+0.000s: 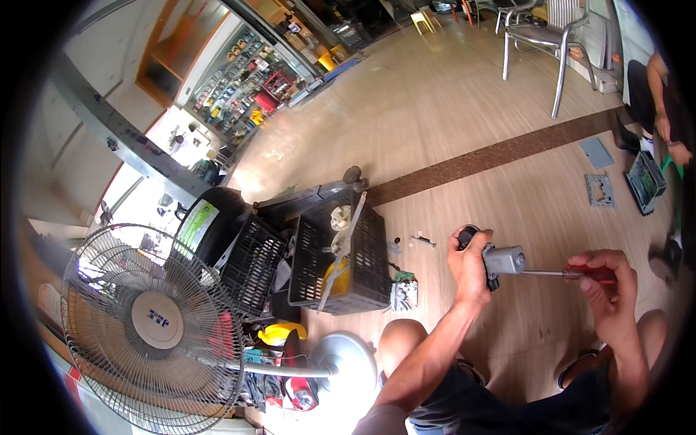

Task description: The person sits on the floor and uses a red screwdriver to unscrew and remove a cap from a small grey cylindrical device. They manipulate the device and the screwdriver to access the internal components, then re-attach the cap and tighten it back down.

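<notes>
My left hand (470, 271) is closed around a small electric motor (507, 259) with a grey cylindrical housing and black parts at its other end. A screwdriver (542, 273) lies level between my hands, its thin metal shaft reaching the motor's housing. Whether the tip sits in a screw is too small to tell. My right hand (612, 293) grips the screwdriver's reddish handle between thumb and fingers, with the other fingers curled. Both hands are held above the floor, in front of my knees.
Left of my hands stands a black plastic crate (348, 283) with parts inside. Small parts (423, 239) lie beside it. A standing fan (156, 319) fills the lower left. At the right, a person's hand (678, 152) is near an opened device (645, 181). A metal chair (544, 40) stands beyond.
</notes>
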A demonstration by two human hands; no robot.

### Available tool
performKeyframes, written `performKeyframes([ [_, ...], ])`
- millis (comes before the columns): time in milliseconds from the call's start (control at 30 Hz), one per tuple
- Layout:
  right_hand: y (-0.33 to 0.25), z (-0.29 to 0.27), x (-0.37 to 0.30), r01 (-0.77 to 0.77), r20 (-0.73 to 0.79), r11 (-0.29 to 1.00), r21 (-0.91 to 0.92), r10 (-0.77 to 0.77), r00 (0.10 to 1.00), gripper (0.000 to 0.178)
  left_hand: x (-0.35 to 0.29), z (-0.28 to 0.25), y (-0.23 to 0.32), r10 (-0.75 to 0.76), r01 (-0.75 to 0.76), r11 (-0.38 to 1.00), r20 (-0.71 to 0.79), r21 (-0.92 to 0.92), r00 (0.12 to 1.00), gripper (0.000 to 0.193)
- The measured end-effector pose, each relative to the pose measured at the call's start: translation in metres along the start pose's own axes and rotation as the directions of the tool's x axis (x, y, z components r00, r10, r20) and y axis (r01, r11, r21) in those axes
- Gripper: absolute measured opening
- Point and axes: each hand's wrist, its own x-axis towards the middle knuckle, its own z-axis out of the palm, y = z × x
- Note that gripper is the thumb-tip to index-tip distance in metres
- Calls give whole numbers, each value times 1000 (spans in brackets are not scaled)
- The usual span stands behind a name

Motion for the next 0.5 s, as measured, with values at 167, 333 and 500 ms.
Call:
performKeyframes([
  [167, -10, -16, 1, -86, 74, 953, -290, 112, 991, 24, -4, 8, -3, -35, 35, 999, 15, 38, 999, 41],
  [333, 3, 2, 5, 61, -12, 992, -109, -62, 998, 26, -3, 6, -3, -41, 40, 999, 11, 27, 999, 39],
  [500, -4, -12, -2, -144, 42, 955, -260, 160, 986, 29, -9, 10, 2, -82, 82, 996, 24, 26, 996, 39],
])
